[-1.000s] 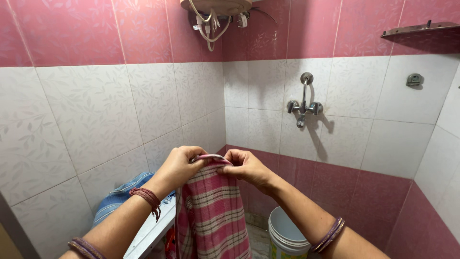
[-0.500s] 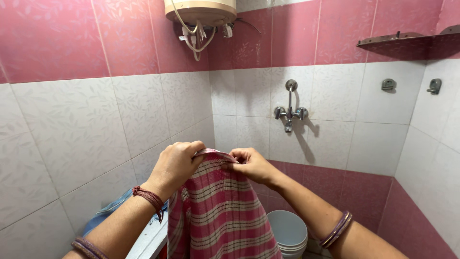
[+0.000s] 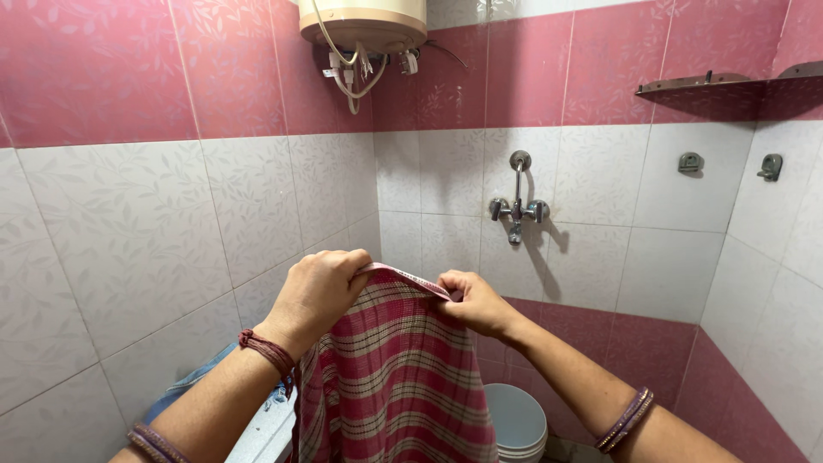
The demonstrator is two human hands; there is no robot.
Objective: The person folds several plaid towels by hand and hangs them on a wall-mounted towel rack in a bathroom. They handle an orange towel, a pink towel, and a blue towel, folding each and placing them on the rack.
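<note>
Both hands now sit farther apart along the top hem of the pink-and-cream striped woven cloth (image 3: 394,377) than one second ago, so the cloth hangs wider and covers more of the lower centre of the frame. The right hand (image 3: 477,302) has shifted toward the right of the frame; the left hand (image 3: 319,290) holds nearly the same place as before.

Hand state: the left hand is closed in a fist around the upper left corner of the cloth, knuckles up. The right hand pinches the hem between thumb and fingertips at the upper right corner. The hem runs taut between the two hands, and the cloth drapes straight down from it to the bottom edge of the frame.

Surroundings: a white plastic bucket (image 3: 518,422) stands at the lower centre-right, partly behind the cloth. A piece of blue denim fabric (image 3: 184,390) lies at the lower left, below the left forearm. A chrome wall-mounted tap (image 3: 517,208) is fixed to the white tiles at centre right. A cream cylindrical water heater (image 3: 363,21) with hanging cables sits at the top centre. A dark corner shelf (image 3: 729,86) is mounted at the upper right. Bangles encircle both wrists, and a red thread band wraps the left wrist.
</note>
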